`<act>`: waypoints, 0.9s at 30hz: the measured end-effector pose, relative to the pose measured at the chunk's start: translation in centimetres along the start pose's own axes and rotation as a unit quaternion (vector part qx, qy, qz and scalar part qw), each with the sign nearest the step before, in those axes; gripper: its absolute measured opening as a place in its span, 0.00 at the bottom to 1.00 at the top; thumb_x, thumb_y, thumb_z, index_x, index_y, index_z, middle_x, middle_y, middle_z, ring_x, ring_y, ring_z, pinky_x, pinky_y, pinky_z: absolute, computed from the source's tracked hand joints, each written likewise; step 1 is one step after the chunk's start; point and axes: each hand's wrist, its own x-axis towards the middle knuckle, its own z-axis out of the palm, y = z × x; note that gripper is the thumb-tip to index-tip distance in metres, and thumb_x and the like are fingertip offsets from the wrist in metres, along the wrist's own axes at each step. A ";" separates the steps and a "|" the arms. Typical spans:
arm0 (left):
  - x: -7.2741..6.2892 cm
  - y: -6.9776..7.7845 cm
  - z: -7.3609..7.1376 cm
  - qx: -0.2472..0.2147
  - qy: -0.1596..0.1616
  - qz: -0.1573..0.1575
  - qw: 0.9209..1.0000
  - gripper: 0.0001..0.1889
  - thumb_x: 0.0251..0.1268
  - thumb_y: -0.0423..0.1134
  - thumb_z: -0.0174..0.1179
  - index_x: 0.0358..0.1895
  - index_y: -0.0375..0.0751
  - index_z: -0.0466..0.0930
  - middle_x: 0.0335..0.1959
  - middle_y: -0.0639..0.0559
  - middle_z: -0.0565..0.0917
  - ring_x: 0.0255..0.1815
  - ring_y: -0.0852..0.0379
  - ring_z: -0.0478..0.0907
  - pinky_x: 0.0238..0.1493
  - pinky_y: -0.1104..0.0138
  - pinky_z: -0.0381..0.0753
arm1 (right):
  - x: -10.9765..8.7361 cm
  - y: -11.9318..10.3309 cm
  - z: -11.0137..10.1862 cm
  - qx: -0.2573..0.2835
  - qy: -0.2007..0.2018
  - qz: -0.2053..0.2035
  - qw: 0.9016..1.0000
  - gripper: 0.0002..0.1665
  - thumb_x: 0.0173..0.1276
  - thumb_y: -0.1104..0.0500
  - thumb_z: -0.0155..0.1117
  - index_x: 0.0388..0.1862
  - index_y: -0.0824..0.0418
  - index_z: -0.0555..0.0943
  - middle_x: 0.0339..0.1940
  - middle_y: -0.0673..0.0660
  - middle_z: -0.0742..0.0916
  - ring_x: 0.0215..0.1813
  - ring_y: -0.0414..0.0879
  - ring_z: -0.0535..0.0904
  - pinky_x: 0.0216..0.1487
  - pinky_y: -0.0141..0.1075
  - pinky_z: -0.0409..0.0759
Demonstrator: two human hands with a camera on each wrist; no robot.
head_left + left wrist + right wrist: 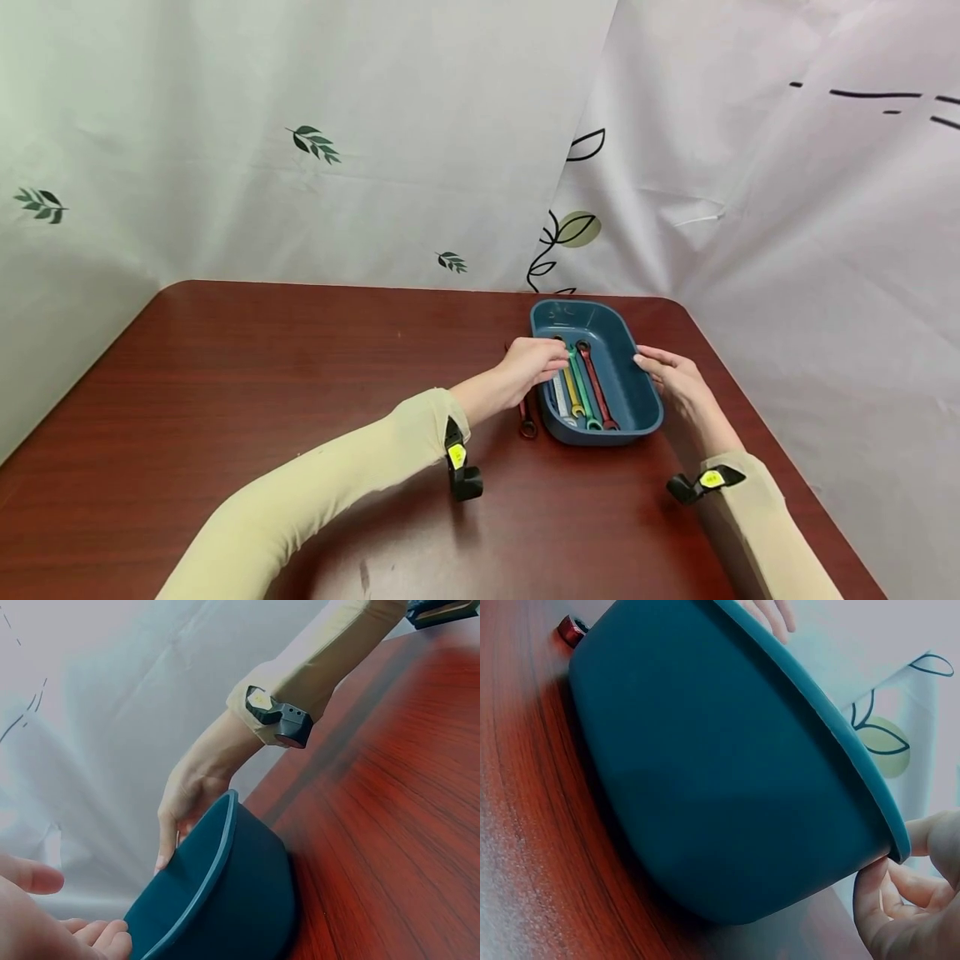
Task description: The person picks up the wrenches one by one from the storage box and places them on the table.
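A blue plastic bin (633, 400) stands on the table toward the right. Side by side in its left half lie several wrenches, among them a silver wrench (560, 397), a yellow wrench (573, 395), a green wrench (582, 393) and a red wrench (595, 379). My left hand (531, 363) is over the bin's left rim, fingertips above the wrenches' far ends; thumb and fingers are apart in the left wrist view, with nothing visible between them. My right hand (681, 385) pinches the bin's right rim. Another red wrench (528, 427) lies outside, left of the bin, partly hidden by my left hand.
The brown wooden table (300, 375) stretches far to the left of the bin. A pale curtain (420, 150) with leaf prints hangs behind the table and along its right side. The bin is close to the table's far right corner.
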 end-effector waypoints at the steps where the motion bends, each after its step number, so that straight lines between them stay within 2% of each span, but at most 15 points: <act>1: 0.0 0.0 0.0 0.001 0.001 -0.001 1.000 0.23 0.69 0.34 0.52 0.66 0.31 0.69 0.66 0.39 0.73 0.67 0.47 0.71 0.72 0.57 0.67 | 0.0 0.0 0.0 0.001 0.000 0.001 1.000 0.40 0.70 0.50 0.60 0.74 0.65 0.59 0.38 0.35 0.77 0.38 0.29 0.79 0.40 0.24 0.82; 10: 0.7 -0.3 0.6 -0.002 0.012 -0.004 1.000 0.20 0.67 0.33 0.53 0.61 0.30 0.72 0.65 0.38 0.74 0.66 0.46 0.72 0.72 0.55 0.67 | -0.1 -0.1 0.2 0.005 -0.003 0.002 1.000 0.40 0.70 0.50 0.60 0.74 0.66 0.59 0.37 0.35 0.78 0.37 0.30 0.80 0.40 0.24 0.83; 17: 1.2 -0.3 1.4 0.002 0.014 -0.020 1.000 0.19 0.68 0.35 0.54 0.59 0.31 0.74 0.65 0.40 0.75 0.66 0.46 0.72 0.70 0.57 0.70 | -0.1 0.1 -0.1 0.018 -0.005 0.008 1.000 0.40 0.71 0.51 0.59 0.74 0.67 0.59 0.34 0.35 0.80 0.37 0.30 0.81 0.40 0.24 0.83; 22: 1.7 -0.4 1.7 0.014 0.014 -0.028 0.999 0.20 0.69 0.36 0.53 0.61 0.32 0.75 0.64 0.39 0.75 0.65 0.48 0.74 0.70 0.58 0.70 | 0.0 0.3 -0.1 0.014 -0.005 0.005 1.000 0.41 0.69 0.49 0.61 0.74 0.66 0.59 0.37 0.35 0.79 0.39 0.30 0.80 0.42 0.24 0.83; 27: 2.3 -0.4 2.0 0.003 0.016 -0.030 0.999 0.21 0.68 0.35 0.54 0.61 0.30 0.74 0.64 0.37 0.74 0.66 0.47 0.73 0.70 0.57 0.70 | 0.0 0.3 -0.1 0.013 -0.008 -0.004 1.000 0.43 0.69 0.47 0.61 0.75 0.65 0.59 0.39 0.35 0.78 0.40 0.31 0.81 0.43 0.25 0.83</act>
